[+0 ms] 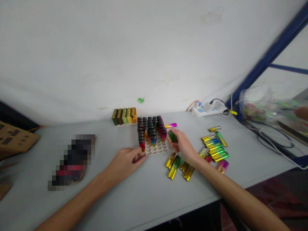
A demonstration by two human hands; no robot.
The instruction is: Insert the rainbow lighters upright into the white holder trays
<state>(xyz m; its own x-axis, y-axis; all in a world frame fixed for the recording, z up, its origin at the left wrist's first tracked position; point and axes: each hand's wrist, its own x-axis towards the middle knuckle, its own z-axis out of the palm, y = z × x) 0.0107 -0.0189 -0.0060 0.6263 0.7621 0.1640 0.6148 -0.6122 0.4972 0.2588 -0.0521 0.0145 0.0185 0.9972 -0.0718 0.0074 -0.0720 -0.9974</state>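
Note:
A white tray (157, 149) with rows of round-looking pockets lies in the middle of the table. Upright lighters (150, 123) with black tops and shiny coloured bodies fill its back and left side; front pockets show bare. My left hand (126, 159) pinches the tray's front left corner, beside a red lighter (142, 146). Just right of the tray, my right hand (184, 145) holds a green lighter (172, 137) between thumb and fingers, above the table. Loose metallic lighters (175, 167) in gold and green lie below my right wrist, and part of that pile is hidden by my forearm.
More loose lighters (215, 149) lie to the right. A block of yellow and green lighters (124, 116) stands by the wall, with a pink one (171, 125) nearby. A white power strip (209, 109), cables, a cardboard box (18, 139) and a pixelated object (74, 160) surround them.

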